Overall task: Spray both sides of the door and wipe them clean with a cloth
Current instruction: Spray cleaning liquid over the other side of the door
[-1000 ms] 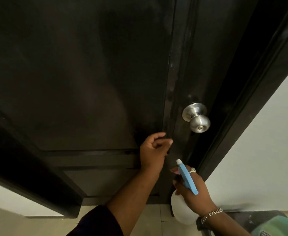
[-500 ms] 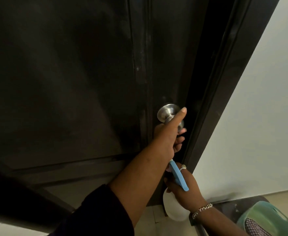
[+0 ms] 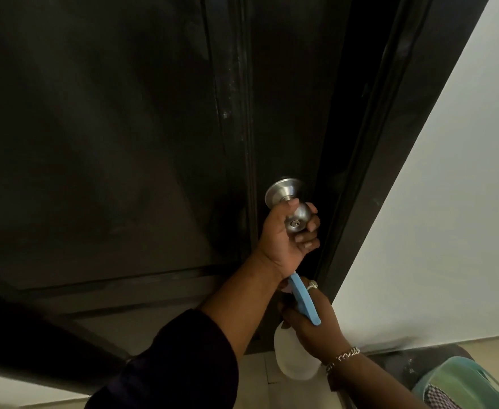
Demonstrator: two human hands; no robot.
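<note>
A dark panelled door [image 3: 109,143] fills most of the view, closed in its dark frame [image 3: 369,160]. Its round silver knob [image 3: 297,219] sits near the right edge. My left hand [image 3: 286,237] grips the knob, fingers curled round it from below. Just beneath, my right hand [image 3: 313,323] holds a white spray bottle [image 3: 292,361] with a blue trigger head [image 3: 304,299], its nozzle hidden behind my left wrist. No cloth is in view.
A white wall [image 3: 437,216] stands right of the frame. A green woven object [image 3: 463,385] lies on a dark surface at the bottom right. Pale floor tiles [image 3: 257,370] show below the door.
My left hand rose from the door panel to the knob and closed round it. The view shifted right. My right hand kept the bottle low in the same place.
</note>
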